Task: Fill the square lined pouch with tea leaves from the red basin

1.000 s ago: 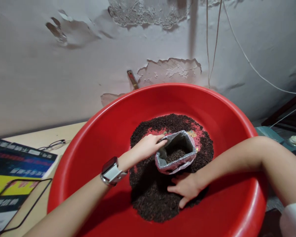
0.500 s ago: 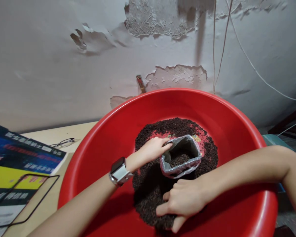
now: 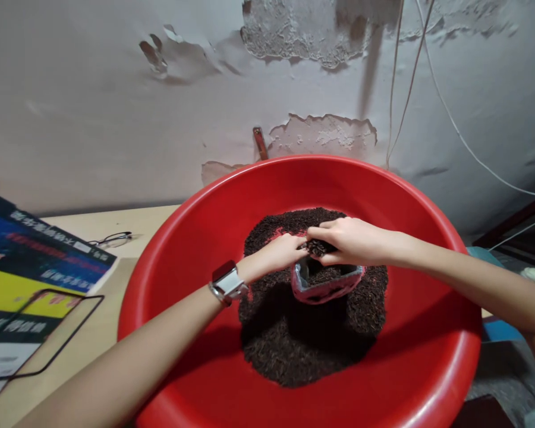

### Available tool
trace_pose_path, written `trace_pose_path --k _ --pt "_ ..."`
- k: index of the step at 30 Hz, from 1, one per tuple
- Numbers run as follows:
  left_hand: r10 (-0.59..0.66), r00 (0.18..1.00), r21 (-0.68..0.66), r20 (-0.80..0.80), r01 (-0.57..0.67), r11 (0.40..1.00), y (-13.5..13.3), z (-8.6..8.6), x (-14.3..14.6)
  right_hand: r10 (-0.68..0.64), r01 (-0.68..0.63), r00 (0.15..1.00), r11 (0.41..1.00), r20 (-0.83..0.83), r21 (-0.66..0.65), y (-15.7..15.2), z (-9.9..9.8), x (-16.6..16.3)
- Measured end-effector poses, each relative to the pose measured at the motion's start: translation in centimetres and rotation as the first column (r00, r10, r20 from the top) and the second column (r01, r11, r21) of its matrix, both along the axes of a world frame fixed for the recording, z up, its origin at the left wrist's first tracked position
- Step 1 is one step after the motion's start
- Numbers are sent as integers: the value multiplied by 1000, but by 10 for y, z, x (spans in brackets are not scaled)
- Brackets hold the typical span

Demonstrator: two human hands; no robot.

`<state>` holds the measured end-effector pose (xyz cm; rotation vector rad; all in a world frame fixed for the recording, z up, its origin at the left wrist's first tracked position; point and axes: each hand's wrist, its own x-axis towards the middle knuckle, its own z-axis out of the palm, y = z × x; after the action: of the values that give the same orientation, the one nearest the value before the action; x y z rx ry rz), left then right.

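Red basin (image 3: 196,238) of dark grains (image 3: 294,351); left hand (image 3: 279,254) pinching pouch (image 3: 327,284) rim, right hand (image 3: 350,241) cupped around grains.

basin (image 3: 410,196) on table (image 3: 93,351), against wall (image 3: 116,89) | loose tea (image 3: 294,351) heaped in basin | pouch (image 3: 325,284) upright in tea | left hand (image 3: 279,254) at pouch's left rim | right hand (image 3: 350,241) over pouch mouth | booklets (image 3: 31,267) left of basin | glasses (image 3: 111,239) behind booklets
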<state>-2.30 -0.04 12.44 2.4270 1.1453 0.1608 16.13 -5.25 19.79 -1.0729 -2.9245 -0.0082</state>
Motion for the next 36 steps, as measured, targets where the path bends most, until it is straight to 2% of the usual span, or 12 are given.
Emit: trace_pose_path --k 2,4,7,10,12,14,16,20,25,29,33,36 --pt "-4 999 12 -42 5 1000 -1 2 1 -42 41 996 999 85 9 0 -13 3" --pt "-9 997 20 -72 10 1000 -2 4 2 -14 8 997 997 79 80 -7 -24 1" --pt "-9 997 18 -77 10 1000 -4 7 3 189 -187 982 968 5 164 -25 -35 -10" --pt "-5 998 3 -63 5 1000 -5 9 3 477 -477 879 877 6 53 -46 -49 -21" --pt "-10 999 -2 -48 10 1000 -5 9 3 584 -578 810 811 50 -97 -54 -69 -23" --pt "-12 999 1 -36 12 1000 -4 7 2 579 -531 796 808 177 -254 -57 -98 -20" --pt "-7 1000 6 -28 7 1000 -4 5 1 509 -402 792 851 338 -338 -57 -129 -13" --pt "3 1000 9 -31 -2 1000 -3 4 1 414 -319 848 897 330 -306 -54 -171 -2" --pt "12 1000 2 -20 -12 1000 -5 6 1 385 -263 866 894 320 -363 -56 -171 -4" --pt "13 1000 3 -10 -13 1000 -5 5 0 279 -73 873 886 400 -458 -56 -165 -8" --pt "31 999 5 -40 -31 1000 -4 3 -1 224 84 864 818 451 -568 -50 -162 -10" --pt "18 999 6 -49 -18 1000 -3 4 0 270 104 845 765 463 -635 -45 -157 -11"
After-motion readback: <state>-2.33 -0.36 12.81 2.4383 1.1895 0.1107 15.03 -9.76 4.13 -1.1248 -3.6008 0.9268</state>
